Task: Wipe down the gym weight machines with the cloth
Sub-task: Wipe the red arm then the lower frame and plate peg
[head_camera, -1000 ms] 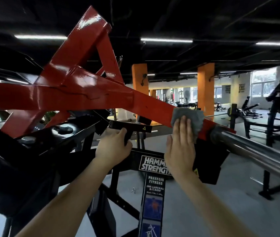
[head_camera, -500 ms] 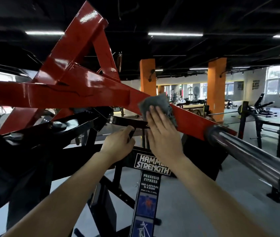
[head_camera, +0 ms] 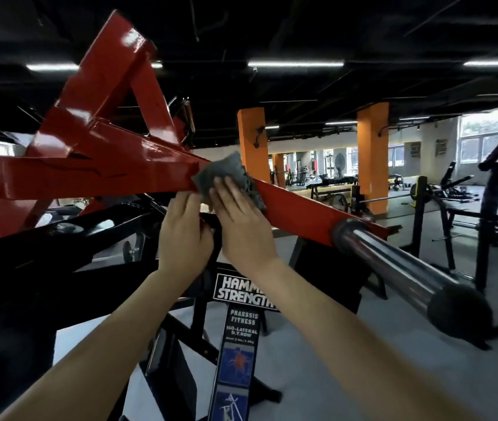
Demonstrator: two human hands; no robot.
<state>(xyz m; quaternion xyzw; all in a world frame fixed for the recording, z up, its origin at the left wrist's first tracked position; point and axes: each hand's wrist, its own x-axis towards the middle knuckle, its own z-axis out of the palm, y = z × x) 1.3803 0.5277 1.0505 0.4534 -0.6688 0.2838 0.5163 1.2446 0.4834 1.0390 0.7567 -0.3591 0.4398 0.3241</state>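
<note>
A red steel arm (head_camera: 89,174) of the weight machine slants across the view from the left down to a chrome sleeve (head_camera: 393,262) at the right. A grey cloth (head_camera: 226,174) lies on that arm near its middle. My right hand (head_camera: 238,223) presses the cloth flat against the red arm with straight fingers. My left hand (head_camera: 185,235) is right beside it, curled round a black bar under the red arm. The bar is mostly hidden by the hand.
Black frame parts (head_camera: 59,253) of the machine fill the lower left. A label post (head_camera: 238,344) stands below my hands. Orange pillars (head_camera: 372,156) and other gym machines (head_camera: 460,202) stand on the grey floor to the right.
My right hand has slid the cloth up and left along the red arm, away from the chrome sleeve. My left hand kept its grip on the black bar.
</note>
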